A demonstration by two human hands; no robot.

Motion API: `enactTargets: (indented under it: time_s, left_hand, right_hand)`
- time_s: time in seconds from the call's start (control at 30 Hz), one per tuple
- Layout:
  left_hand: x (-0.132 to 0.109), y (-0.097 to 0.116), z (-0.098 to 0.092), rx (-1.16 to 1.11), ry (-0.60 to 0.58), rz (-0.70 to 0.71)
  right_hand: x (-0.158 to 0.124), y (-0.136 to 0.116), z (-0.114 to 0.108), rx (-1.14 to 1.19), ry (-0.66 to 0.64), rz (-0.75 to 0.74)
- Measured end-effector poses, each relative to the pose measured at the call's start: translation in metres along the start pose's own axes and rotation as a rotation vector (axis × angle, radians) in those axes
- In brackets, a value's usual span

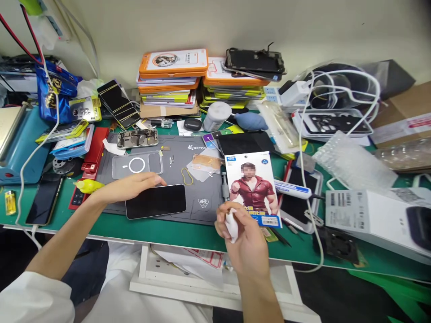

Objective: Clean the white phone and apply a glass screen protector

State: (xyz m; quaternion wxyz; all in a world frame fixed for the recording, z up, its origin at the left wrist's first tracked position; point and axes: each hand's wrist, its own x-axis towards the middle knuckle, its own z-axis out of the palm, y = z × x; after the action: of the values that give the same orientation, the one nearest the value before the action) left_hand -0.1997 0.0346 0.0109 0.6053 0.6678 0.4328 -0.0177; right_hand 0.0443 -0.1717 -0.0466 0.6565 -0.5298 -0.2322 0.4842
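Note:
A black-screened smartphone (158,202) lies face up near the front of the grey work mat (202,215). My left hand (134,186) reaches across its upper left edge, fingers stretched out and lying flat; whether they press on the phone is hard to see. My right hand (247,233), raised over the table's front edge, is closed around a crumpled white wipe (232,226). Just beyond it is a screen-protector package (252,188) with a printed figure in a red jacket. A clear phone case (138,165) with a white ring and an opened phone body (137,139) lie behind my left hand.
Stacked orange boxes (173,63) stand along the wall, with a removed screen (256,60) on top. White cables (305,148) loop over the right side. A yellow squeeze bottle (88,186) lies by my left forearm. An open drawer (215,289) juts out below the table.

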Motion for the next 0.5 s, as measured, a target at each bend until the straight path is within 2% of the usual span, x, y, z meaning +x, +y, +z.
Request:
enactTargets:
  time_s: [0.13, 0.23, 0.37, 0.5]
  left_hand:
    - [-0.003, 0.007, 0.001, 0.19, 0.011, 0.117]
    - [-0.009, 0.005, 0.007, 0.28, 0.067, 0.216]
    - [-0.018, -0.011, 0.026, 0.349, 0.176, 0.329]
    - [-0.023, -0.033, 0.041, 0.393, 0.254, 0.438]
  right_hand:
    - [0.001, 0.008, 0.001, -0.152, 0.014, -0.014]
    - [0.0, 0.014, -0.005, -0.277, 0.021, -0.023]
    - [0.001, 0.017, -0.018, -0.476, 0.021, -0.083]
    - [0.005, 0.013, -0.021, -0.698, -0.005, -0.23]
